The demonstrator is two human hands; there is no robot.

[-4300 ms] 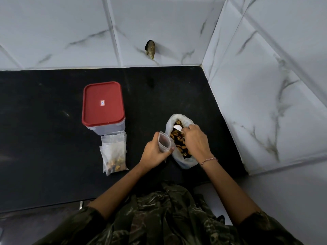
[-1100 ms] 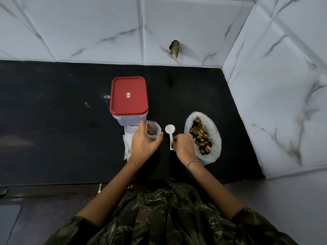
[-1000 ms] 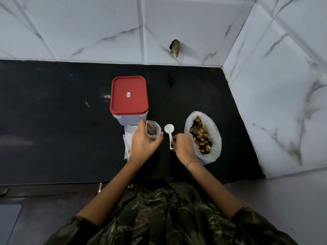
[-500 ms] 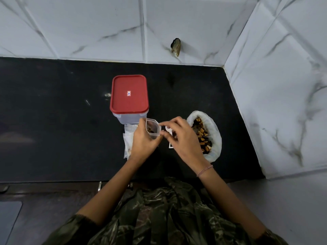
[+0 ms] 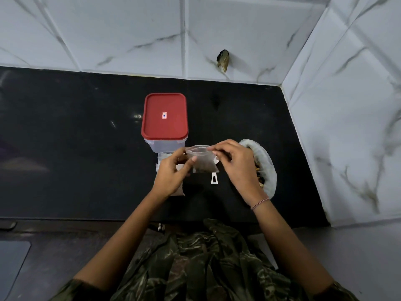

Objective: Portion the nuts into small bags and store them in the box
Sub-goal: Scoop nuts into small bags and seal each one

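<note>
The left hand (image 5: 171, 170) and right hand (image 5: 235, 165) both pinch the small bag (image 5: 202, 159) at its top, held above the counter (image 5: 76, 159).

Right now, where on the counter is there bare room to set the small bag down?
Bare counter lies wide left of the red-lidded box, and behind the nut bag toward the wall corner. Crowded before the box: left hand, right hand, small bag, spoon, stacked bags.

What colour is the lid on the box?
Red lid, clearest in the head view.

Left hand (image 5: 171, 171), right hand (image 5: 237, 167): fingertip pinches.
</note>
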